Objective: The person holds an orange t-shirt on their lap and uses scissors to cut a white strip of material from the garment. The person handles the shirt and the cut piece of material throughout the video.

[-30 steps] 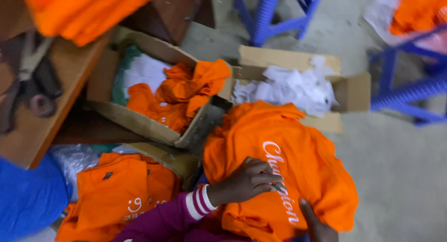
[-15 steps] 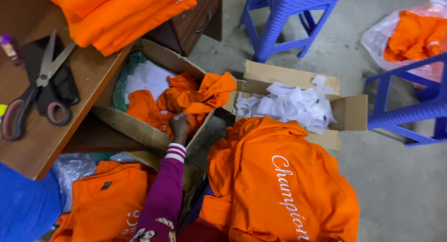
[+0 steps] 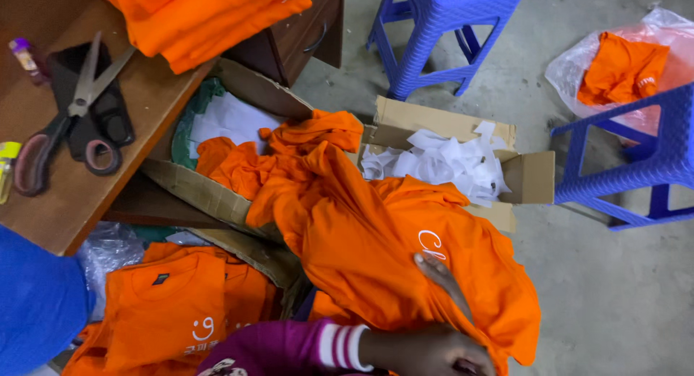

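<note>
- Orange cotton T-shirt with white lettering (image 3: 376,253): draped near centre, from the open cardboard box of orange cloth (image 3: 195,184) down to the person's lap.
- Brown wooden counter (image 3: 108,166), far left, carrying a folded orange stack (image 3: 202,18) and large metal scissors (image 3: 61,119).
- Cardboard box of white scraps (image 3: 531,177), right of centre.
- Left hand (image 3: 426,351): fingers (image 3: 441,275) on the shirt; grasp cannot be told.
</note>
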